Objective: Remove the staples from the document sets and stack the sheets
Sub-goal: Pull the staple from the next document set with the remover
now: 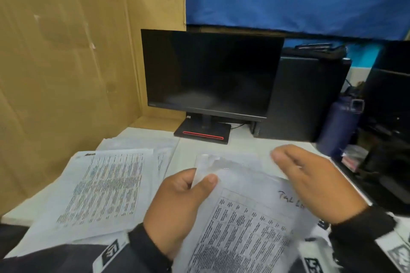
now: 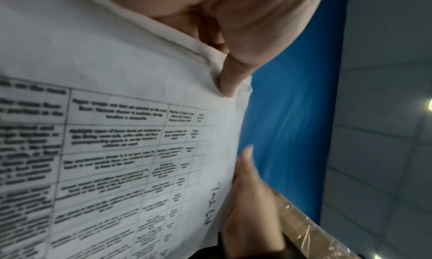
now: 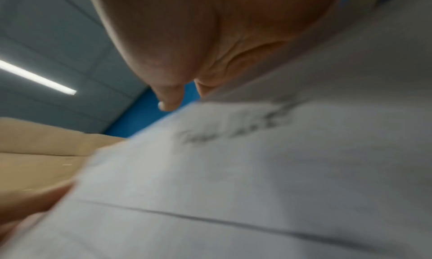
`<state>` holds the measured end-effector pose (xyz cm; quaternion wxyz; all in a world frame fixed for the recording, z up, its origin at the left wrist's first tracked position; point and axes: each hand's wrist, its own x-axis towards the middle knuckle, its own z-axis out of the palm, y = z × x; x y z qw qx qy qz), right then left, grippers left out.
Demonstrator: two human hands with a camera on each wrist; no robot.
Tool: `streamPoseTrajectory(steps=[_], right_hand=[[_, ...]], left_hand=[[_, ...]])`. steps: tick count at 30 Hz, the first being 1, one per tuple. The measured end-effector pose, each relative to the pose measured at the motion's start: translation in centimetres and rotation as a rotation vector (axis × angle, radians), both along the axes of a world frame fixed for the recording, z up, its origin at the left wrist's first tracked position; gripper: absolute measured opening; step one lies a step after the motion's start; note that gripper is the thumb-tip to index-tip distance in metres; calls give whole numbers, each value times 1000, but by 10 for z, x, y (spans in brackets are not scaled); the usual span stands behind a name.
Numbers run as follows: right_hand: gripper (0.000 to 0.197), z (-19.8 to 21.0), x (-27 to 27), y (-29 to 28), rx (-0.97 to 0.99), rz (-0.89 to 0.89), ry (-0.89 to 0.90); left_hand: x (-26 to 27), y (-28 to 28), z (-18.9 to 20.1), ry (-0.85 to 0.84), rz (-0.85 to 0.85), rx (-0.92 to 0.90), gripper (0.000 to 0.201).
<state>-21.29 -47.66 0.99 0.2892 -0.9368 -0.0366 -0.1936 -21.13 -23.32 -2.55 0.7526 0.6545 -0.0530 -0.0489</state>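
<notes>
My left hand [image 1: 203, 183] pinches the upper left corner of a printed document set [image 1: 244, 217], thumb on top and fingers behind, and holds it tilted above the desk. The set shows a table of text and a handwritten note near its top right. In the left wrist view the thumb [image 2: 228, 82] presses on the corner of the document set [image 2: 117, 60]. My right hand [image 1: 295, 162] hovers at the set's upper right edge with straight fingers, blurred by motion; in the right wrist view this right hand [image 3: 184, 95] is seen over the blurred document set [image 3: 257, 170]. No staple can be made out.
A loose stack of printed sheets [image 1: 104, 184] lies on the white desk [image 1: 221, 146] to the left. Behind stand a dark monitor [image 1: 210, 73], a black computer tower [image 1: 299, 99] and a dark blue bottle [image 1: 339, 126]. A cardboard wall [image 1: 66, 51] closes the left side.
</notes>
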Motion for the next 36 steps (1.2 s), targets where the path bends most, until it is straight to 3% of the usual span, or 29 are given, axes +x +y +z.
streamPoseTrajectory(steps=[2,4,7,10,16,21,25,30,36], right_hand=[[35,-27,7,-39,-4,-111,199],[19,-55,8,-63,-176,-123,453],[33,-85,7,-75,-376,-39,609],[21,-97,5,-74,-358,-86,546],[17,-103,3,-73,-250,-182,451],[31,-70,-2,-77,177,-220,288],[29,-26,-23,-39,324,-28,57],[38,-30,-54,26,269,206,11],[38,-58,-54,30,269,78,-35]], left_hand=[[4,4,-2,61,4,-1,15],[8,6,-2,78,-1,17,14],[17,6,-4,87,18,45,20],[26,6,-3,165,2,41,20],[23,12,-11,265,-34,43,21],[16,12,-21,248,29,56,21],[7,2,-22,245,45,13,19],[-5,-13,-21,278,-20,-82,20],[-12,-31,-22,257,-155,-163,23]])
